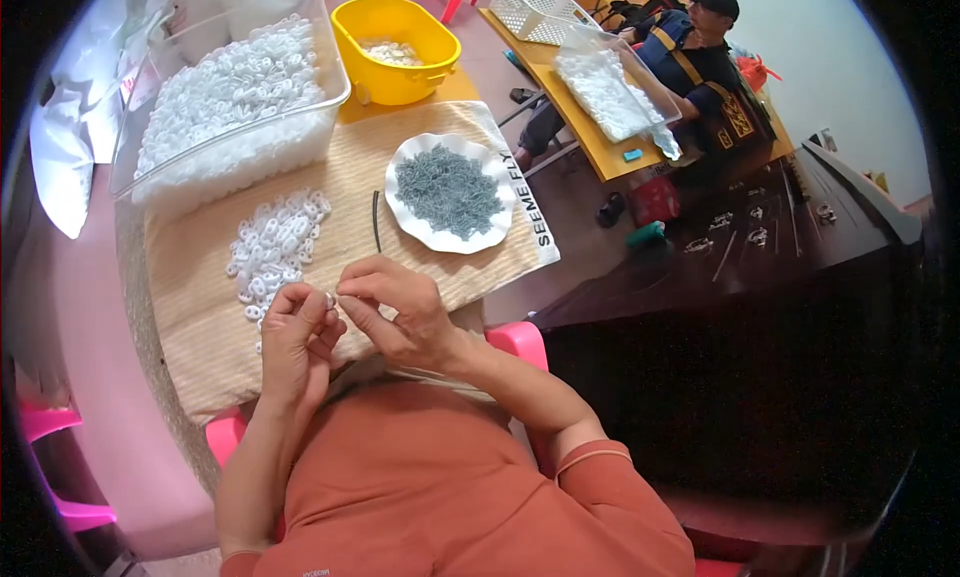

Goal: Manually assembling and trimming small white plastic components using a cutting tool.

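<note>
Over the near edge of the cloth-covered table, my left hand (298,339) pinches a small white plastic piece (330,301) between thumb and fingertips. My right hand (402,311) comes in from the right, its thumb and forefinger pinched close beside that piece. Whatever lies between the right fingertips is too small to make out. Just beyond my left hand spreads a loose pile of white plastic pieces (277,239), oval with holes. A white scalloped plate (408,221) farther right carries a heap of thin dark-grey pieces (448,190). Between pile and plate lies a thin dark rod (376,222).
A clear bin (325,127) full of white pieces stands at the far left, beside a yellow tub (372,77) with pale pieces inside. At far right another person (690,62) sits by a table (598,149) with a white basket (535,15). A dark surface (700,347) lies right.
</note>
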A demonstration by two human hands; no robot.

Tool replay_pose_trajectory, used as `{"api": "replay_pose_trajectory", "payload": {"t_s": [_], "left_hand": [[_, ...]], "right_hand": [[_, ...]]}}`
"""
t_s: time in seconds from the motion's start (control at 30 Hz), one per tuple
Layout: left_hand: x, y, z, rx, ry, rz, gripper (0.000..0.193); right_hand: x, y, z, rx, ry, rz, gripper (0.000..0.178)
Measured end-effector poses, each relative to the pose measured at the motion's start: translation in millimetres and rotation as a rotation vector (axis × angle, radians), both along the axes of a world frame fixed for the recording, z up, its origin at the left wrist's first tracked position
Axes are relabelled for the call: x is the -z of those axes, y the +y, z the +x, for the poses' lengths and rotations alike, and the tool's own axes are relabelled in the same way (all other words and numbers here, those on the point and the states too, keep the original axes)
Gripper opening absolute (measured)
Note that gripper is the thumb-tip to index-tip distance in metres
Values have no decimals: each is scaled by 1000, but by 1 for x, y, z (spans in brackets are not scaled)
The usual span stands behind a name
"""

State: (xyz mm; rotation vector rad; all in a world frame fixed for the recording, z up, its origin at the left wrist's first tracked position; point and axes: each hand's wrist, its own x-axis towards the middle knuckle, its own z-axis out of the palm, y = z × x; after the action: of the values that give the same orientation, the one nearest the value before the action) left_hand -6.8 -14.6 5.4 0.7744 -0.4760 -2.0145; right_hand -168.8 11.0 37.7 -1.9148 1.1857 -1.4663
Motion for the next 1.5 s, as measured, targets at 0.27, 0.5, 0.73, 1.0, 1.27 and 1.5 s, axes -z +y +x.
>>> {"api": "replay_pose_trajectory", "payload": {"t_s": [0.27,0.5,0.73,1.0,1.27,1.5], "left_hand": [[-10,1,-3,-24,-91,49,11],[-12,1,-7,1,-113,-39,9],[-9,-3,-4,4,-168,-125,8],[-10,-6,-2,-25,-214,-162,14],[-4,-18,-16,-18,-181,-131,14],[0,-20,-15,-10,-229,-141,14]], "right_hand": [[-49,-31,-112,414,-120,-59,8],[-6,-76,-312,1215,-293,-191,19],[48,-63,-432,1575,442,165,29],[75,-67,-514,1527,729,406,29],[79,-56,-595,1289,1057,535,48],[76,-59,-532,1316,960,247,36]]}}
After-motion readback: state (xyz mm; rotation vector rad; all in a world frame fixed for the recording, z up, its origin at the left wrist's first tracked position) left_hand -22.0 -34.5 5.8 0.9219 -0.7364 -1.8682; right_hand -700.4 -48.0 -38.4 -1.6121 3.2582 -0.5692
